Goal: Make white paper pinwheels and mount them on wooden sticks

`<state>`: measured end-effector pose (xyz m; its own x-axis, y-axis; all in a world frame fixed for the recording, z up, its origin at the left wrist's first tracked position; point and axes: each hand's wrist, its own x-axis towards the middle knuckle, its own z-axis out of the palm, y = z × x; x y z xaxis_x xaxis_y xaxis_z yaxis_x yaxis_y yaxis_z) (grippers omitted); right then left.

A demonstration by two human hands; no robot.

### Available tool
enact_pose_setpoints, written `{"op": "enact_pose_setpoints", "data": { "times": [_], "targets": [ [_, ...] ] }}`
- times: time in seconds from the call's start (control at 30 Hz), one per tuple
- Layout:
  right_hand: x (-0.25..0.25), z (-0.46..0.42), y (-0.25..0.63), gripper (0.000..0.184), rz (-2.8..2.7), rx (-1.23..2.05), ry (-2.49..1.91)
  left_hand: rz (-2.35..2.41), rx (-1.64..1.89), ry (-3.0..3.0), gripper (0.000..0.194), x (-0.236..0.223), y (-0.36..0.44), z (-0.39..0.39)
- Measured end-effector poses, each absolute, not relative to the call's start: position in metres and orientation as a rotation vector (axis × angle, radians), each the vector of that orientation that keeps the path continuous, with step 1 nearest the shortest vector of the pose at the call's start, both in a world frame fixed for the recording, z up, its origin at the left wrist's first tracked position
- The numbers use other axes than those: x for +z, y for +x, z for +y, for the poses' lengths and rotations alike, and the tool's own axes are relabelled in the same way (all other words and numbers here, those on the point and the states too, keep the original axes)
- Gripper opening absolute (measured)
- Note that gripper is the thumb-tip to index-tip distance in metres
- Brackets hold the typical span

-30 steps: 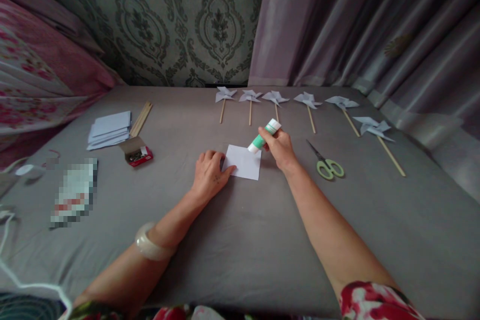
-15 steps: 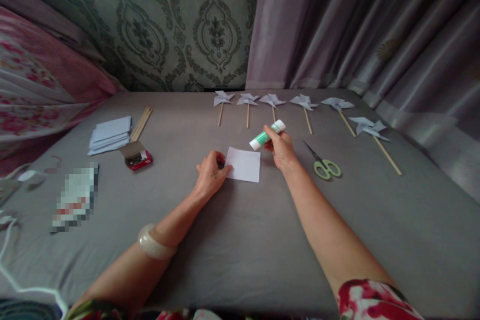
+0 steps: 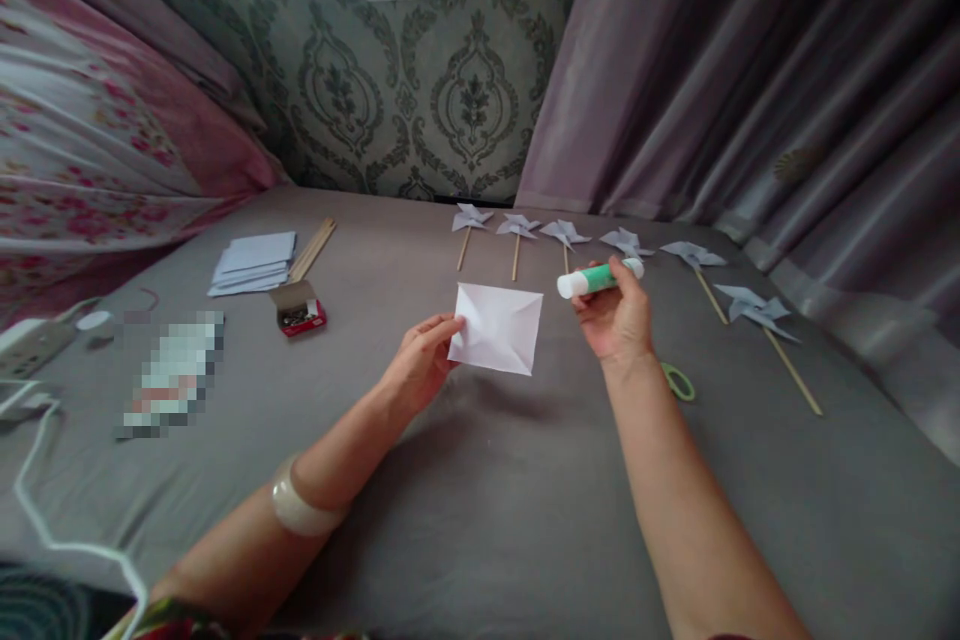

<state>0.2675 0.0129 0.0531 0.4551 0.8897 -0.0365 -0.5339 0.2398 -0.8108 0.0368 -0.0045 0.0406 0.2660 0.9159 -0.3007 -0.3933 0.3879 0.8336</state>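
Observation:
A square sheet of white paper (image 3: 498,328) with diagonal creases is pinched at its left edge by my left hand (image 3: 424,360), raised off the grey cloth. My right hand (image 3: 616,320) grips a green and white glue stick (image 3: 598,278), held to the right of the sheet and apart from it. The glue stick's white end points left. Green-handled scissors (image 3: 679,382) lie partly hidden behind my right forearm. Beyond my hands, several white paper pinwheels (image 3: 517,226) on wooden sticks lie in a row.
On the left are a stack of white paper (image 3: 256,260), wooden sticks (image 3: 313,250) and an open red box of small metal pieces (image 3: 301,316). A blurred packet (image 3: 176,372), a power strip (image 3: 34,348) and a white cable (image 3: 75,547) lie nearer the left edge.
My left hand has lifted the paper from the cloth. My right hand has moved right with the glue stick, now lying more level. The whole view has shifted and tilted.

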Motion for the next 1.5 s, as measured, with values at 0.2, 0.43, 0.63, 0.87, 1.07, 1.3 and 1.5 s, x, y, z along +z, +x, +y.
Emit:
{"op": "enact_pose_setpoints", "data": {
  "times": [0.2,0.43,0.63,0.87,1.07,1.3,1.5],
  "targets": [
    [0.052,0.012,0.268,0.023,-0.429,1.050,-0.864,0.822,0.998,0.623,0.018,0.046,0.036,-0.009],
    [0.047,0.013,0.268,0.022,-0.469,1.025,-0.916,0.831,1.005,0.682,0.014,0.050,0.035,-0.010],
    [0.049,0.012,0.267,0.020,-0.402,1.054,-0.906,0.826,1.018,0.612,0.013,0.050,0.035,-0.011],
    [0.054,0.011,0.263,0.025,-0.441,1.053,-0.887,0.909,1.061,0.559,0.015,0.043,0.034,-0.008],
    [0.058,0.007,0.250,0.033,-0.598,1.048,-0.977,1.103,1.062,0.760,0.019,0.025,0.033,-0.002],
    [0.050,-0.003,0.220,0.037,-1.046,1.063,-1.234,1.355,0.982,1.508,0.020,0.003,0.032,0.008],
    [0.032,-0.005,0.203,0.031,-1.425,0.797,-1.399,1.507,0.913,2.310,0.014,0.009,0.024,-0.004]
  ]
}}
